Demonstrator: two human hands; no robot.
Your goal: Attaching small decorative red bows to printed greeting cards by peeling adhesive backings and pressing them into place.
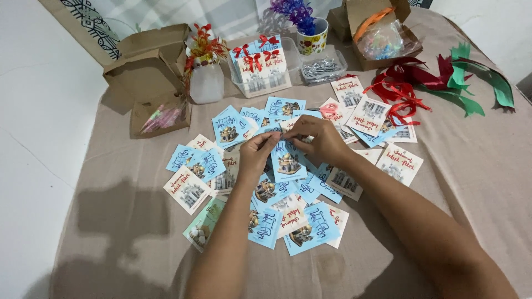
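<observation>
Both hands — left hand [259,148], right hand [320,139] — pinch the blue card [288,161] above the scattered cards [310,221]; best keep it taut.

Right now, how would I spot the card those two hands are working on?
Start at the spread of small printed cards on the beige tablecloth. At its middle, the left hand and right hand pinch one blue card by its top edge, the only card lifted.
</observation>
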